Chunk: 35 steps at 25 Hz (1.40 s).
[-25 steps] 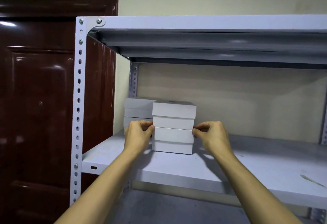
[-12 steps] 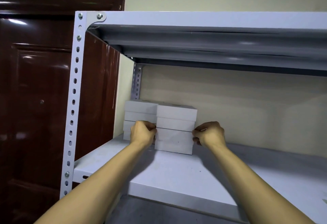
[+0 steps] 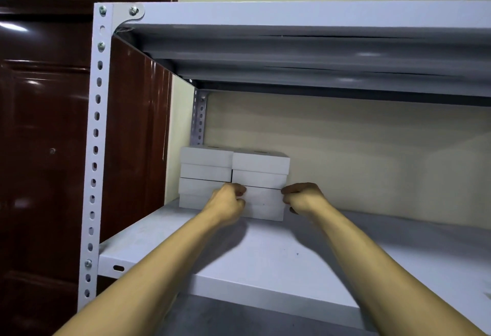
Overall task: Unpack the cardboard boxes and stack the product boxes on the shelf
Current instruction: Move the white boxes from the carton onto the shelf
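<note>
Two stacks of white product boxes stand side by side at the back left of the grey shelf board [image 3: 268, 258]. The left stack [image 3: 206, 167] sits in the corner and the right stack [image 3: 261, 172] touches it. My left hand [image 3: 228, 202] is a curled fist against the front left edge of the right stack's lower box [image 3: 264, 204], overlapping the left stack. At that box's right edge, my right hand [image 3: 303, 199] has its fingers curled too. Neither hand plainly wraps round a box.
An upper shelf [image 3: 292, 14] hangs close above the stacks. A perforated white post [image 3: 95, 149] stands front left, with a dark red door [image 3: 39, 123] beyond it. To the right of the stacks the shelf board runs bare along the beige wall.
The right stack has slid back and left until it sits against the left stack. Both hands went with it, their fingers curling from a pinch on its sides into fists.
</note>
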Available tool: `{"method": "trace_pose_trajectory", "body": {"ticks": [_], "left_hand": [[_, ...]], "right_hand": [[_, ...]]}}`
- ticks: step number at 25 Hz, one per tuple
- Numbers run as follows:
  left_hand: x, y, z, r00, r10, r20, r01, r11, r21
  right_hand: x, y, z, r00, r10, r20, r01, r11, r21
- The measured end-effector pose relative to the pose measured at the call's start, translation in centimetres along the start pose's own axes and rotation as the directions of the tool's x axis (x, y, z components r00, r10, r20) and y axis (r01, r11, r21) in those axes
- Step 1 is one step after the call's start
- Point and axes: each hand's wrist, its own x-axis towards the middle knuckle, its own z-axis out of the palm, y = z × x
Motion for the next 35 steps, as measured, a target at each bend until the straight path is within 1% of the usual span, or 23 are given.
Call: {"method": "trace_pose_trajectory", "body": {"ticks": [3,5,7,10,15,20,26,29,35], "left_hand": [[-0.1,0.1,-0.2,0.998,0.01,0.056,-0.014,0.997,0.08],[-0.2,0.2,-0.4,0.996,0.017,0.084,-0.026,0.993,0.115],[-0.4,0.4,-0.4,0.994,0.023,0.106,-0.038,0.988,0.148],[-0.8,0.5,-0.3,0.993,0.044,0.106,-0.063,0.981,0.186],[-2.3,1.4,-0.8,0.99,0.123,0.07,-0.137,0.959,0.249],[-5.4,2.4,-2.2,0.987,0.155,0.038,-0.159,0.945,0.284],[-10.2,2.5,-4.9,0.983,0.164,-0.083,-0.14,0.96,0.243],[-13.5,2.1,-5.7,0.975,0.16,-0.155,-0.12,0.963,0.24],[-18.9,0.8,-7.1,0.963,0.127,-0.238,-0.063,0.964,0.26]], "right_hand": [[-0.6,-0.2,0.4,0.998,-0.003,0.062,0.003,1.0,-0.002],[-1.2,-0.5,0.3,0.992,-0.006,0.123,0.014,0.998,-0.065],[-1.6,-0.9,0.3,0.984,-0.034,0.172,0.062,0.985,-0.159],[-2.1,-1.1,0.5,0.984,-0.102,0.148,0.142,0.947,-0.288],[-4.1,-0.9,0.4,0.969,-0.213,0.128,0.244,0.909,-0.337],[-6.7,-0.8,1.0,0.949,-0.289,0.129,0.314,0.909,-0.274],[-9.5,-1.0,1.7,0.906,-0.406,0.12,0.423,0.883,-0.202],[-11.3,-1.0,2.8,0.868,-0.48,0.131,0.496,0.855,-0.15],[-15.6,-1.2,4.7,0.817,-0.556,0.15,0.567,0.823,-0.035]]}}
